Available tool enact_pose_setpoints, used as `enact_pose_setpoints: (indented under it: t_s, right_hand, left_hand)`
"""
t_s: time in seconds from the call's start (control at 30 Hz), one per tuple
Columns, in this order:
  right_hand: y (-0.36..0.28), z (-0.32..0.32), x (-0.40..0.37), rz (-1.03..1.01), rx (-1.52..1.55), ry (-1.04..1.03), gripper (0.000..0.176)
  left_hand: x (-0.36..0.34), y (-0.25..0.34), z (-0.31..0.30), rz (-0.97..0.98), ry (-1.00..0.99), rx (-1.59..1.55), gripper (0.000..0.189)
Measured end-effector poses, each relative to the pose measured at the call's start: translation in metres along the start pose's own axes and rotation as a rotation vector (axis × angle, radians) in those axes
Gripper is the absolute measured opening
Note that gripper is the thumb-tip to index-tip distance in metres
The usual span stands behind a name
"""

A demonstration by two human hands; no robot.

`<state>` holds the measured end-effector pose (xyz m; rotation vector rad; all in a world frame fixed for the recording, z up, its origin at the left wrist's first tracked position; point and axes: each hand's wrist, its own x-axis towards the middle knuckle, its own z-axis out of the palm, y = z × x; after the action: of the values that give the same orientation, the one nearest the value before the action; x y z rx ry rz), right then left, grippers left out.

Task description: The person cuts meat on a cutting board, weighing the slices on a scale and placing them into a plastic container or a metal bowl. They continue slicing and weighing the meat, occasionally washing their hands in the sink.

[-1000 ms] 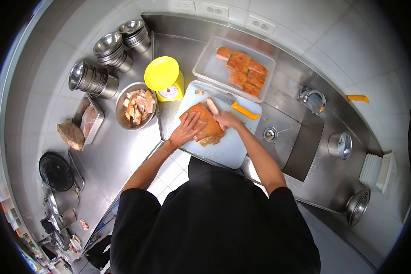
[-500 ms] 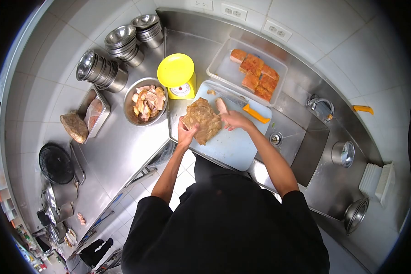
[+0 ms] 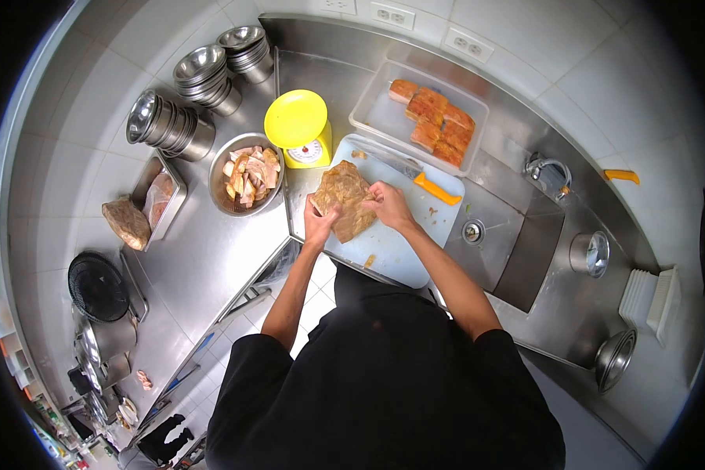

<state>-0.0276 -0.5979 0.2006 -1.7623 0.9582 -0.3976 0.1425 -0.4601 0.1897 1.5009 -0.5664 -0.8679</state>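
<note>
A large brown slab of meat (image 3: pixel 343 200) with a wrinkled surface is held over the light-blue cutting board (image 3: pixel 403 258). My left hand (image 3: pixel 321 224) grips its left lower edge, thumb on top. At the right edge, my right hand (image 3: pixel 390 207) is closed, with fingertips pinching the meat. A knife with an orange handle (image 3: pixel 437 189) lies on the board beyond my right hand, its blade pointing to the upper left. Small scraps (image 3: pixel 370 260) of meat are scattered on the board.
Left of the board stands a steel bowl (image 3: pixel 218 193) of meat pieces, with a yellow scale (image 3: pixel 326 131) behind the board. A clear tray (image 3: pixel 368 106) holds orange-brown meat blocks. The sink (image 3: pixel 529 262) is at right; stacked steel containers (image 3: pixel 204 74) stand at back left.
My right hand has moved up and left onto the slab's right edge. The pale strip of meat beside that hand no longer shows, and scraps now show on the board.
</note>
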Motion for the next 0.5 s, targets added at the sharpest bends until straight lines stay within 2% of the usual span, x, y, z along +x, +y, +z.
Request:
enact_pose_setpoints:
  t_s: [0.23, 0.43, 0.5]
  right_hand:
    - [-0.010, 0.004, -0.005, -0.075, -0.063, 0.038, 0.030]
    - [-0.005, 0.019, -0.020, -0.251, -0.182, 0.235, 0.027]
    - [-0.007, 0.023, -0.026, -0.226, -0.170, 0.284, 0.026]
  left_hand:
    - [-0.008, -0.006, 0.016, 0.033, 0.179, -0.019, 0.048]
    - [-0.019, 0.007, 0.032, -0.001, 0.319, 0.102, 0.050]
    - [-0.021, 0.012, 0.037, -0.024, 0.347, 0.137, 0.051]
